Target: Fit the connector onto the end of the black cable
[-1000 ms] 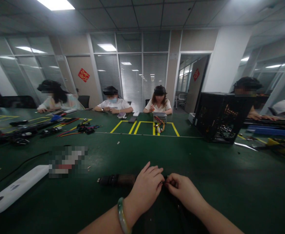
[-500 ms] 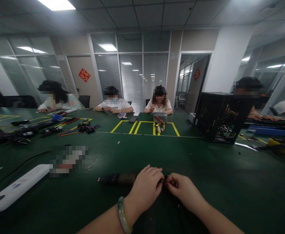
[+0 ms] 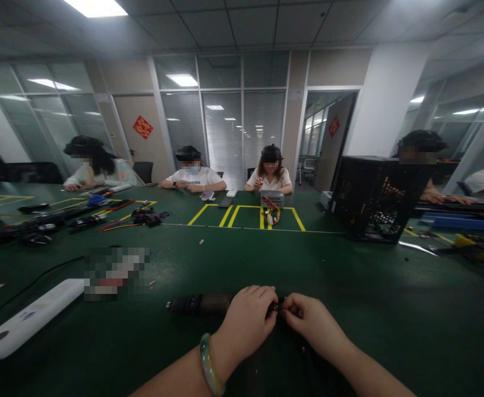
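Observation:
Low in the middle of the head view, my left hand (image 3: pixel 248 321) and my right hand (image 3: pixel 308 318) meet over a dark object on the green table (image 3: pixel 349 286). A dark cylindrical tool (image 3: pixel 198 304) lies on the table and runs left from under my left hand. My left fingers curl down over its right end. My right hand is closed in a pinch against a small part at the spot where the two hands touch; that part is too small to name. A green bangle (image 3: pixel 209 366) sits on my left wrist.
A white flat device (image 3: pixel 27 320) lies at the left with a black cable. A black metal computer case (image 3: pixel 374 198) stands at the right. Several people sit along the far side behind yellow tape marks (image 3: pixel 242 216), cable bundles (image 3: pixel 138 219) and a small power supply (image 3: pixel 270 199).
My left fingers have curled a little further down over the tool's end. My right hand has hardly moved.

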{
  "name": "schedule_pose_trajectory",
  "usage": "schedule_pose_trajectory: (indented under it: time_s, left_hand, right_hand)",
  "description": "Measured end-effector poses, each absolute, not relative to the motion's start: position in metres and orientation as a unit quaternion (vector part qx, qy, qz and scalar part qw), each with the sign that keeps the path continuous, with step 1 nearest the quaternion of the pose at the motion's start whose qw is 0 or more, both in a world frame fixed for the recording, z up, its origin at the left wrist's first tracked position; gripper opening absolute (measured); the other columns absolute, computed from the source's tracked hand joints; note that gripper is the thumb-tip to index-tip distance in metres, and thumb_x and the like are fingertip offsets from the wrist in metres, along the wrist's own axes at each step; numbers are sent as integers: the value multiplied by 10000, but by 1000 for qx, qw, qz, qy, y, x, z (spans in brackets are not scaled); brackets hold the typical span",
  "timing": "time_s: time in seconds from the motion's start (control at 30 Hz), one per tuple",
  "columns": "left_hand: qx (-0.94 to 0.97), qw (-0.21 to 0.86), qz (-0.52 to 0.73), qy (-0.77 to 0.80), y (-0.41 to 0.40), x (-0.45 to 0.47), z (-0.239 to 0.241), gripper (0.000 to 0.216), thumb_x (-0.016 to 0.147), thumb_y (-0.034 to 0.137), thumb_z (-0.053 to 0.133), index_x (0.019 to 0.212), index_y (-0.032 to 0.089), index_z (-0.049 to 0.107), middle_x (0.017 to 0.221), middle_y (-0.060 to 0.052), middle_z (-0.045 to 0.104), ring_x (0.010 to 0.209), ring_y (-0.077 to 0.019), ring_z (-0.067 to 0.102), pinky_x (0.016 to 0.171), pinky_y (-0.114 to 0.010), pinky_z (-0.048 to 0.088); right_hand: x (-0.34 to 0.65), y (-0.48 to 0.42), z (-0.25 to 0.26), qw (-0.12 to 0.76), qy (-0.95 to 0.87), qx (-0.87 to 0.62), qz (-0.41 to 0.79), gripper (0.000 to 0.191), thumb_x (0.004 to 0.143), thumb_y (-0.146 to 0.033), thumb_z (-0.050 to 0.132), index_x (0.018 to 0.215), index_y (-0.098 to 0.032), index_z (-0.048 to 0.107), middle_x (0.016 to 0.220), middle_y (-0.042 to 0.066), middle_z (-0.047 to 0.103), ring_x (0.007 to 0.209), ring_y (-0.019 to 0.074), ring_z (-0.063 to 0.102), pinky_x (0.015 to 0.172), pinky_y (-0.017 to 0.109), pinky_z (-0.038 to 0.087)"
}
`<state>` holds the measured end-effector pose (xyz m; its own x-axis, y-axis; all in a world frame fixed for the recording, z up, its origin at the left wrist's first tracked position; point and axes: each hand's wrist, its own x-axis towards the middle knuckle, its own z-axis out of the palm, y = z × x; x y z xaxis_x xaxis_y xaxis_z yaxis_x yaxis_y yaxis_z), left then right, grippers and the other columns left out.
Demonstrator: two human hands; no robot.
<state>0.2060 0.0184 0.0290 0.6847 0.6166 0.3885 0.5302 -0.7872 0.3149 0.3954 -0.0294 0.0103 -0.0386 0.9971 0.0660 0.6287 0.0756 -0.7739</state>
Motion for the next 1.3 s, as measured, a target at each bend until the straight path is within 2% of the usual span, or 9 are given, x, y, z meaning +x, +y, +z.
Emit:
schedule_pose_trajectory:
  time_s: [0.27, 0.53, 0.7, 1.0, 1.17, 1.3]
  left_hand:
    - [921, 85, 232, 303, 20, 207, 28, 110, 854, 133, 568, 928, 214, 579, 1118, -12, 633, 1023, -204, 572, 915, -366, 429]
    - [916, 86, 220, 326, 18, 207, 31, 99, 847, 183, 581, 941, 212, 571, 1046, -24, 640, 970, -207, 582, 883, -366, 436]
    - [921, 83, 216, 312, 20, 207, 30, 98, 877, 150, 533, 930, 222, 572, 1064, -7, 640, 992, -198, 574, 893, -362, 424]
    - [916, 87, 226, 320, 17, 206, 32, 96, 856, 190, 573, 950, 204, 567, 1056, -37, 637, 983, -218, 575, 881, -370, 431]
    - [923, 72, 220, 308, 19, 206, 31, 102, 872, 139, 540, 923, 219, 576, 1071, -9, 639, 989, -203, 572, 874, -364, 428]
    - [920, 78, 226, 311, 20, 207, 29, 123, 863, 138, 541, 956, 211, 577, 1078, -27, 637, 986, -208, 574, 871, -358, 432]
  right_hand:
    - [395, -29, 7, 327, -664, -612, 277, 82, 835, -204, 569, 826, -196, 650, 718, -17, 659, 660, 137, 599, 583, 199, 381]
    - [394, -30, 12, 322, -658, -619, 284, 93, 833, -204, 574, 822, -192, 666, 726, -9, 671, 671, 146, 608, 581, 204, 387]
    - [394, -29, 11, 323, -661, -612, 291, 101, 843, -226, 574, 838, -200, 672, 735, -9, 676, 670, 149, 612, 578, 209, 387]
    - [395, -27, 4, 333, -655, -613, 289, 99, 842, -230, 574, 817, -200, 665, 704, -20, 657, 641, 137, 593, 558, 201, 372]
    - [394, -28, 8, 322, -656, -620, 285, 96, 838, -228, 574, 825, -198, 664, 719, -15, 665, 650, 139, 595, 562, 200, 372]
    - [393, -29, 11, 322, -656, -622, 282, 90, 835, -228, 581, 815, -198, 664, 714, -15, 666, 653, 141, 597, 566, 200, 376]
